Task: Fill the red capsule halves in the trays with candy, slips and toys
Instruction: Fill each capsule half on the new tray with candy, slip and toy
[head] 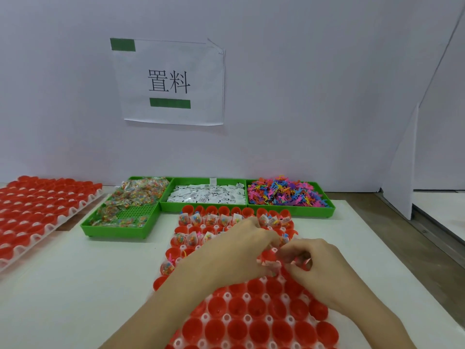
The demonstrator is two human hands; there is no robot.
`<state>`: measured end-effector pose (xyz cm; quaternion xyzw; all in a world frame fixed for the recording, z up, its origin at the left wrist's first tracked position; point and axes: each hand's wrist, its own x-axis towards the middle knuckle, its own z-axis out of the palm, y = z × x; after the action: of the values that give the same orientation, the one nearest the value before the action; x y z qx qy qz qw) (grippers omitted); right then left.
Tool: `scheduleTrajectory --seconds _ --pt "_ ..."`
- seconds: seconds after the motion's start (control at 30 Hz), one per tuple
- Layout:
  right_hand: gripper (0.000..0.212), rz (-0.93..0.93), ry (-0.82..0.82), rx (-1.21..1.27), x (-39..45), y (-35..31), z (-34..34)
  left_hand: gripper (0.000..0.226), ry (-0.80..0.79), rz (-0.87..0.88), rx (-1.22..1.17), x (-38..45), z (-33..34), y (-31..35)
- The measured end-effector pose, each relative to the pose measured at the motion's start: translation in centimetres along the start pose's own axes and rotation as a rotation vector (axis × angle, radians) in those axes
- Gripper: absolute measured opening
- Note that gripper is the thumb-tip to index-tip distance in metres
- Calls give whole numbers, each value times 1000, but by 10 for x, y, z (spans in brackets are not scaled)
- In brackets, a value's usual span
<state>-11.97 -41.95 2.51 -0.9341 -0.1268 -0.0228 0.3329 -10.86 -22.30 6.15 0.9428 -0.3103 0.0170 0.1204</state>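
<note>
Looking down, I see empty red cups (254, 321) nearest me in the white tray (227, 295). Above them my left hand (241, 248) and right hand (309, 258) meet over one cup, fingers curled; what they pinch I cannot tell. Filled cups (196, 220) sit beyond. Farther back stand green bins of candy (136, 195), slips (206, 195) and toys (284, 192).

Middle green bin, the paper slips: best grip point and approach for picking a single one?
Judging from the picture, come from straight above: the green bin walls block the sides. The slips lie mostly flat and overlapping, so pinch a raised edge. The one standing upright at the back wall looks easiest: pinch its top edge across the thin faces.
</note>
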Motion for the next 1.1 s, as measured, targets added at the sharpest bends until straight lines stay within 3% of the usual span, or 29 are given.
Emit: scheduleTrajectory --seconds 0.07,0.17,0.3,0.47,0.63,0.83,1.1 --pt "38 -4 -3 3 0 1 -3 44 11 9 -83 -8 -14 -6" --pt "41 -17 13 18 0 1 -3 30 161 -52 -176 -23 -35 -29" --pt "35 -24 66 53 1 -1 -3 15 367 -332 -146 -33 -50 -95" --pt "32 -11 100 78 1 -3 -4 17 243 -711 115 -53 -45 -193" --pt "31 2 120 97 2 -3 -5 26 94 -679 83 -73 -37 -226" --pt "32 34 133 115 2 -2 -4 20 236 -665 76 -75 -24 -225" --pt "31 45 157 136 2 -4 0 21 232 -684 102 -74 -18 -225"
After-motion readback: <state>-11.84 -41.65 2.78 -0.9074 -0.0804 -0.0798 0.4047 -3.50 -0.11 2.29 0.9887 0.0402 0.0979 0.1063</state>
